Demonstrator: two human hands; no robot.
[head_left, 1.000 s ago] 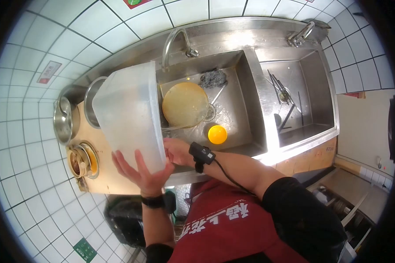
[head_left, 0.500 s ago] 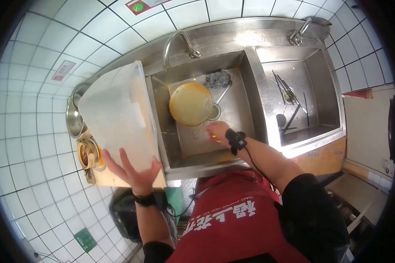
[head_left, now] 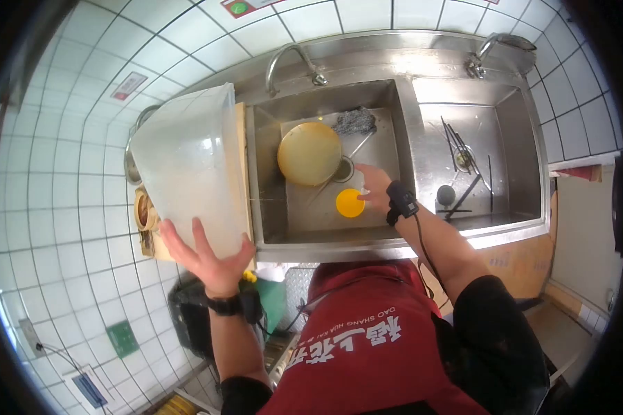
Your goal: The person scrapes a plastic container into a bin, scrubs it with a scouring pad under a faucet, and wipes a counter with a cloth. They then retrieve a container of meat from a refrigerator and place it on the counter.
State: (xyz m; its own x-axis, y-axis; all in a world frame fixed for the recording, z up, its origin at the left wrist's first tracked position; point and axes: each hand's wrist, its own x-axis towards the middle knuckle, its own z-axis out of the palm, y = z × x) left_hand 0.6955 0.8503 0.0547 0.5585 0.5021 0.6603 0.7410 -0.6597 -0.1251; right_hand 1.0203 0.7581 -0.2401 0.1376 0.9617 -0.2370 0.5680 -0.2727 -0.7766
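Note:
A large translucent plastic bin (head_left: 187, 159) lies tipped on its side on the board left of the sink. My left hand (head_left: 211, 259), fingers spread, rests against its lower end. Inside the left sink basin (head_left: 270, 214), my right hand (head_left: 375, 188) is at a small yellow disc-like item (head_left: 350, 203), with fingers partly curled at its right edge; whether they pinch it is hard to tell. A round yellowish lid or plate (head_left: 309, 153) lies up and left of that hand, and a grey scouring mesh (head_left: 355, 122) sits near the basin's back.
Curved faucets (head_left: 291, 62) stand behind both basins. The right basin (head_left: 512, 138) holds several dark sticks and a small round dark item (head_left: 446, 195). A bowl-like container (head_left: 145, 209) is beyond the bin at left. A black bin (head_left: 190, 321) stands below.
The yellow item, mostly hidden earlier, now shows fully beside my right hand. That hand has shifted slightly right in the basin. The camera view has tilted a little.

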